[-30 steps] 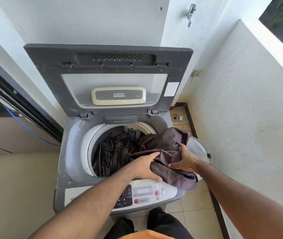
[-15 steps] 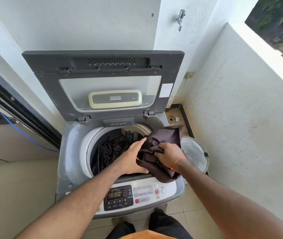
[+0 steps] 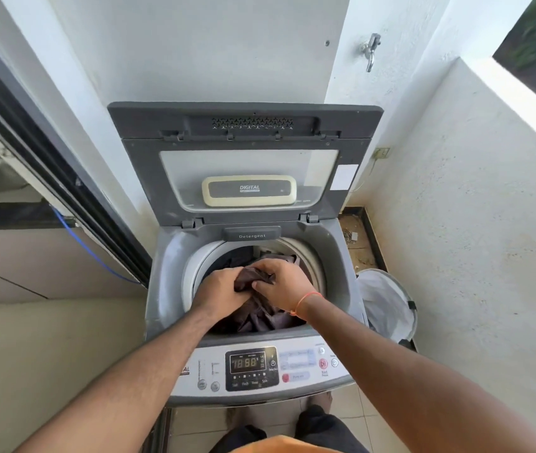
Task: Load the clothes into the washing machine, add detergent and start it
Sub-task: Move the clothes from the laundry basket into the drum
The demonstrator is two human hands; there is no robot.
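Note:
A grey top-loading washing machine (image 3: 168, 289) stands with its lid (image 3: 247, 158) raised against the wall. Dark brown clothes (image 3: 260, 317) lie in the drum. My left hand (image 3: 219, 291) and my right hand (image 3: 281, 282) are both down in the drum opening, side by side, each gripping a bunched dark brown garment (image 3: 249, 277) between them. A detergent drawer (image 3: 251, 235) sits shut at the back rim. The control panel (image 3: 251, 367) at the front shows a lit display.
A white laundry basket (image 3: 387, 305) stands on the floor right of the machine. A white parapet wall (image 3: 472, 223) runs along the right. A sliding door frame (image 3: 47, 165) with a blue cable is on the left. A tap (image 3: 370, 50) is above.
Both hands have moved the brown garment from the machine's front right edge down into the drum. The cloth no longer hangs over the control panel.

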